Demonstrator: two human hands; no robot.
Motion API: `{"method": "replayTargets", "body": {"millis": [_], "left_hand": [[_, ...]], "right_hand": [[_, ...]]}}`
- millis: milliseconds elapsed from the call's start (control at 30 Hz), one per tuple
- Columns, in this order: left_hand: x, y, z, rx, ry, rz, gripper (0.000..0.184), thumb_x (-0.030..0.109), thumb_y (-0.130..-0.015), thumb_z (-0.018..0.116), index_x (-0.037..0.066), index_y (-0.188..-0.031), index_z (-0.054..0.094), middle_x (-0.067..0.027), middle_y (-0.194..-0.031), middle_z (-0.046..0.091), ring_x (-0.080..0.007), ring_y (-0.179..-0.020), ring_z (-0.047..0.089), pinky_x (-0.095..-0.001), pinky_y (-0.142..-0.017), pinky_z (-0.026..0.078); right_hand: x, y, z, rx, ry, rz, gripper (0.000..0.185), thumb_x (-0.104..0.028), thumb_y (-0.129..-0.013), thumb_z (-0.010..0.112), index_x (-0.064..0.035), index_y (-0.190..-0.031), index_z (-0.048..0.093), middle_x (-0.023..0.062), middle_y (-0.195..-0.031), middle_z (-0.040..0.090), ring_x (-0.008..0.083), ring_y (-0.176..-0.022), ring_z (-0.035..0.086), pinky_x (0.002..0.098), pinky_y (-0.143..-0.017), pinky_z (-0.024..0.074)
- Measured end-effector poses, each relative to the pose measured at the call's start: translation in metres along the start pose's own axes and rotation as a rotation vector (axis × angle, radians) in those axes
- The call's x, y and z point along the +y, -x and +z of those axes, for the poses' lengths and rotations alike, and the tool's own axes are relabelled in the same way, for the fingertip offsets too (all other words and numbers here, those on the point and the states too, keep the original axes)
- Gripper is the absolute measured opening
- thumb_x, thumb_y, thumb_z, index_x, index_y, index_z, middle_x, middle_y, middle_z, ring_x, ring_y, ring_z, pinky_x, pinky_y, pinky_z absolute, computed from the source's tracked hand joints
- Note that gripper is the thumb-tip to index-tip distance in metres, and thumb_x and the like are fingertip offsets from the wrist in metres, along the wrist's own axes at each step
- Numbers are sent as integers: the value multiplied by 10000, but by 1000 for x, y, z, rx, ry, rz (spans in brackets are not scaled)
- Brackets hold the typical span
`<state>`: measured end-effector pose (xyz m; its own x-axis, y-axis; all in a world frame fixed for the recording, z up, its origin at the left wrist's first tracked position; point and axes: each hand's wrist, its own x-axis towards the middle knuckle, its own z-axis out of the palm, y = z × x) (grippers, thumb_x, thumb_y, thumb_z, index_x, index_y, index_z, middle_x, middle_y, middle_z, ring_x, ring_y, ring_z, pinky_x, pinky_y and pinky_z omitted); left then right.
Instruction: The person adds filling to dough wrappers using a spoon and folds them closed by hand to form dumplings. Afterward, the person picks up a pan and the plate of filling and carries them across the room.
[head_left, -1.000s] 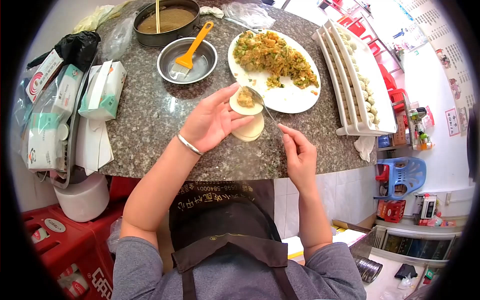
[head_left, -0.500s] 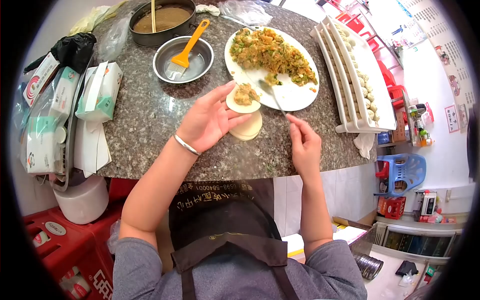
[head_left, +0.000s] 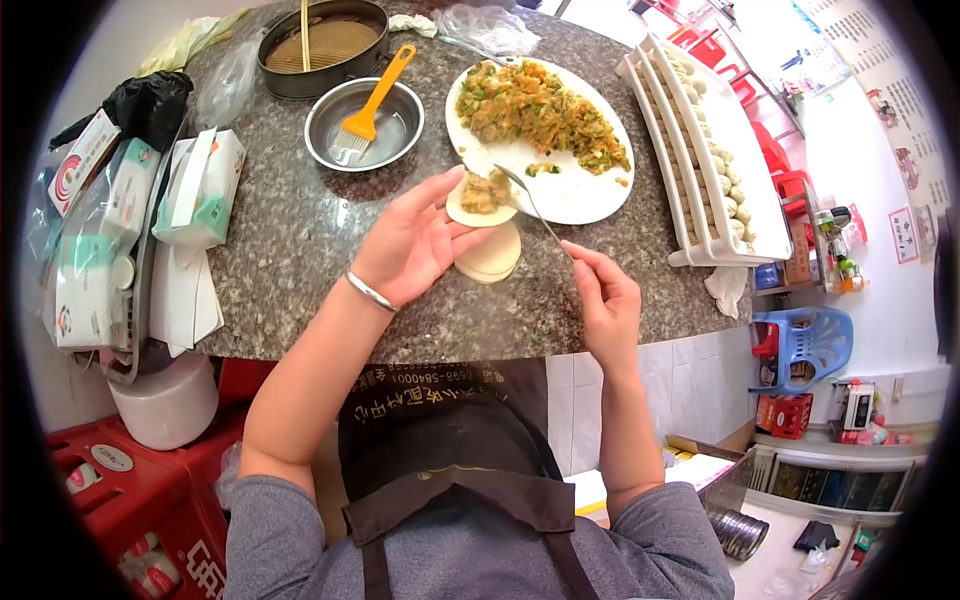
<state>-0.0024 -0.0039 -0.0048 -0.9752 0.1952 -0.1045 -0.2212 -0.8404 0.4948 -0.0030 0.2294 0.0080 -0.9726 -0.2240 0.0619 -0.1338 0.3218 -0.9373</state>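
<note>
My left hand (head_left: 408, 245), palm up, holds a round dumpling wrapper (head_left: 466, 212) on its fingers, the thumb near its edge. A mound of filling (head_left: 484, 194) lies on that wrapper. In my right hand (head_left: 608, 295) is a thin-handled metal spoon (head_left: 541, 218), gripped by the end; its tip is over the filling. Just below the held wrapper, a small stack of round wrappers (head_left: 489, 262) sits on the counter. Beyond the hands is a white oval plate (head_left: 590, 200) bearing chopped vegetable filling (head_left: 535, 110).
At right stand stacked white trays (head_left: 690, 225) with rows of dumplings (head_left: 735, 190). Further back are a metal bowl (head_left: 318, 125) with an orange brush (head_left: 378, 97) and a round dark pan (head_left: 280, 75). Tissue packs (head_left: 200, 190) lie at left on the speckled counter (head_left: 280, 280).
The spoon has moved left from the plate to the filling on the wrapper, my right hand shifting slightly with it. My left hand stays almost in place.
</note>
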Motion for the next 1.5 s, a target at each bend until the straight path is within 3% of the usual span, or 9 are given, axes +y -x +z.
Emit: {"method": "replayTargets", "body": {"millis": [200,467,633,933,1067,1133,1167,1267,1500], "left_hand": [[0,1,1,30,-22,-5,504,285,-965,468,-60,-1322,381,-188,-1293,513,-293,-1192,525,-392,-1026,431],[0,1,0,25,-12,-26,469,269,-964,470,-40,-1311,408,-169,-1281,527,-277,-1179,536,-396,-1004,447],[-2,2,-2,12,-42,-36,454,256,-969,462,-36,-1313,407,-164,-1273,534,-268,-1174,541,-389,-987,463],[-3,0,-4,-10,-15,-27,456,250,-972,455,-40,-1318,395,-169,-1291,516,-256,-1170,544,-378,-970,481],[-2,0,-6,9,19,-21,423,239,-971,457,-35,-1292,426,-163,-1253,545,-253,-1153,556,-368,-964,486],[-1,1,-7,11,27,-20,408,235,-970,459,-32,-1278,442,-160,-1241,555,-252,-1144,563,-363,-962,487],[-2,1,-7,16,12,-16,397,237,-970,463,-28,-1265,456,-157,-1234,562,-248,-1134,570,-361,-955,491],[-2,0,-6,28,-15,-28,380,242,-971,466,-19,-1246,475,-150,-1228,570,-237,-1119,580,-354,-936,503],[3,4,-1,176,-82,53,366,286,-959,517,-1,-1186,524,-106,-1131,623,-192,-1001,642,-316,-845,543]], "right_hand": [[16,-47,-2,127,316,-187,228,-68,-907,546,-12,-1099,656,20,-636,549,60,-572,440,231,-521,361],[7,-2,-11,142,345,-84,220,-67,-915,542,-6,-1094,654,9,-619,523,51,-544,413,232,-491,332],[-4,24,0,56,241,-24,221,-66,-907,551,-2,-1093,652,44,-680,585,74,-587,470,250,-546,401],[4,-4,6,31,233,-53,223,-82,-908,547,-2,-1087,654,71,-697,627,76,-585,491,251,-546,406],[6,-5,10,106,278,-116,230,-75,-908,542,3,-1095,652,48,-713,629,53,-592,477,223,-545,396],[0,9,14,29,190,-92,234,-78,-935,527,-3,-1120,650,-53,-694,523,22,-604,388,201,-533,327],[0,13,12,5,178,-83,237,-70,-905,541,-4,-1104,652,42,-744,643,48,-592,474,223,-537,391],[3,11,2,29,192,-9,238,-70,-903,546,-5,-1107,651,39,-759,643,44,-589,463,213,-535,385],[-9,9,9,-29,148,-197,235,-47,-891,558,-16,-1102,657,32,-746,626,42,-596,465,208,-533,381]]}}
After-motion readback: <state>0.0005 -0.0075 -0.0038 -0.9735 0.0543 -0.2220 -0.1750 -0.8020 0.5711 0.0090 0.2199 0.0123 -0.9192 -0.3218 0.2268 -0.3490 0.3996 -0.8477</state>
